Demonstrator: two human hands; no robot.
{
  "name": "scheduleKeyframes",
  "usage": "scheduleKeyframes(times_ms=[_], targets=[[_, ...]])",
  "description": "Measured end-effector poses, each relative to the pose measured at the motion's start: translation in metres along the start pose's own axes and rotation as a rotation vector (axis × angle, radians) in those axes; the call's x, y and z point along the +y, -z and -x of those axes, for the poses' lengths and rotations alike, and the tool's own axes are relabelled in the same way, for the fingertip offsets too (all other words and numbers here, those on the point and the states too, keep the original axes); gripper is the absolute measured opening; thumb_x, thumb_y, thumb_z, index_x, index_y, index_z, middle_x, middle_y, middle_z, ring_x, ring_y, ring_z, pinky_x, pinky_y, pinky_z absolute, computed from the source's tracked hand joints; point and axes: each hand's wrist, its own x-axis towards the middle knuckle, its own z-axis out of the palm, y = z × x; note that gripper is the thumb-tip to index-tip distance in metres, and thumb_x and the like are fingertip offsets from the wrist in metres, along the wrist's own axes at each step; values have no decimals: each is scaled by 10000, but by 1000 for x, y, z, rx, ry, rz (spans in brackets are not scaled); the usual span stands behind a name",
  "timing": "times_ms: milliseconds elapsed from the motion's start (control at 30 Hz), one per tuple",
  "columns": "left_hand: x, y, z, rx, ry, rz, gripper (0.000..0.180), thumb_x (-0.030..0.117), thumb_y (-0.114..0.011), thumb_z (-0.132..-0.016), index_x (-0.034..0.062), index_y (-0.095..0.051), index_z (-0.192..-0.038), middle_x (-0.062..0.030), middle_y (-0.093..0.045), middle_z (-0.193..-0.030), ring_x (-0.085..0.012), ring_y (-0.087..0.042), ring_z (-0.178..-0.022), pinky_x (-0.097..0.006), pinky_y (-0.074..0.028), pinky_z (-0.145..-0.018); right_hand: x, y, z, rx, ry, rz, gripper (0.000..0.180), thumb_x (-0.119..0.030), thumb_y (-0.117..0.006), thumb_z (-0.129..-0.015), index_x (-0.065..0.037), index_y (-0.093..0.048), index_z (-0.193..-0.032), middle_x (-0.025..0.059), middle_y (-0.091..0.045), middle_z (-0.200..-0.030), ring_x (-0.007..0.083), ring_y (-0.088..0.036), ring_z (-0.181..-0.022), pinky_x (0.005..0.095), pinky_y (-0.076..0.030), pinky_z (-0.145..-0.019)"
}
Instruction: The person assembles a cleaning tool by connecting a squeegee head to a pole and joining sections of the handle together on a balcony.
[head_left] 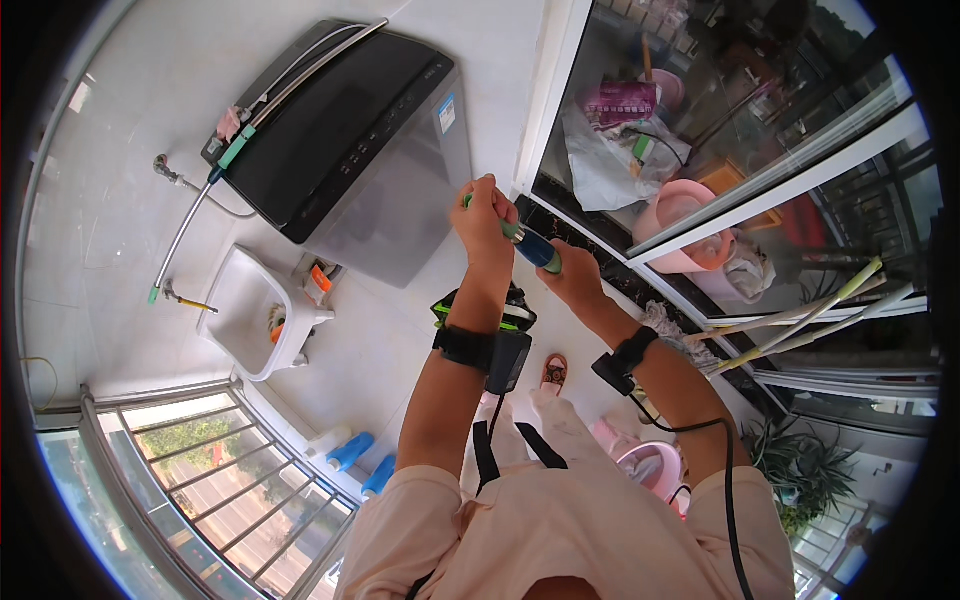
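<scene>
My left hand (pixel 485 215) is raised and closed around the upper end of a handle with a green and blue grip (pixel 530 245). Just below and to the right, my right hand (pixel 572 277) grips the same handle at its blue part. Both wrists wear black bands, and a black cable runs from the right one. Under my hands, near the floor, a black and green device (pixel 515 318) shows between my arms. What hangs at the handle's lower end is hidden behind my arms.
A grey top-loading washing machine (pixel 350 150) stands at upper left, with a white sink (pixel 250 310) beside it. Pink basins (pixel 685 215) lie behind the glass sliding door (pixel 720 130). Mops (pixel 790 325) lean at right. A pink bucket (pixel 650 465) and blue bottles (pixel 350 452) sit on the floor. Railings (pixel 200 470) run at lower left.
</scene>
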Motion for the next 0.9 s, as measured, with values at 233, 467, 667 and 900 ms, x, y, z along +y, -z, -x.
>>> scheduleKeyframes(times_ms=[233,467,667,900], targets=[[23,2,-1,-386,140,195,308,136,-521,-816,117,-342,-567,-14,-354,-476,-135,-352,-423,-278,-290,-430,-41,65,-27,-724,-189,-579,239,-238,-680,-761,-45,-540,-780,23,-546,-613,112,-534,-532,250,-422,-491],[36,-10,12,-658,185,103,323,146,-459,-846,128,-322,-555,2,-333,-441,-128,-316,-388,-285,-299,-451,-63,64,-34,-847,-277,-823,199,-109,-615,-778,-51,-456,-674,38,-494,-565,96,-476,-477,234,-375,-437],[22,-6,11,-378,101,88,293,106,-518,-806,94,-354,-564,-24,-351,-454,-133,-340,-392,-277,-288,-400,-53,37,-26,-436,-160,-496,186,-153,-665,-724,-25,-529,-735,37,-507,-547,148,-486,-468,268,-389,-455],[-25,-15,-23,262,3,-19,221,151,-585,-765,63,-429,-635,-26,-377,-477,-130,-358,-395,-267,-304,-379,-16,-6,-40,90,49,-31,224,-202,-669,-654,-17,-562,-720,161,-555,-616,356,-564,-622,402,-438,-544]])
